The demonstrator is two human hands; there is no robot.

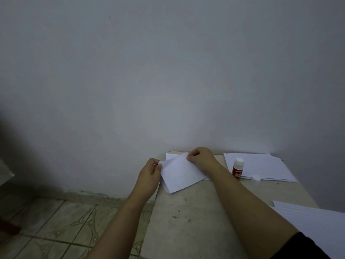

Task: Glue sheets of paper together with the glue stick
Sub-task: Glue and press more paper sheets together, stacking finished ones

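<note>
Both arms outstretched over worn table (186,221); left hand (149,172) and right hand (200,158) pinching corners of thin white sheet (180,174). Red glue stick (237,169) upright, uncapped.

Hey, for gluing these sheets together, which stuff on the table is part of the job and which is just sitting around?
Part of the job:
- sheet pinched by left hand and right hand
- sheet beneath it
- glue stick, standing uncapped
- its cap
- paper stack by the wall
- near sheets

Lying about:
- nothing on the table; only floor tiles and wall
</note>
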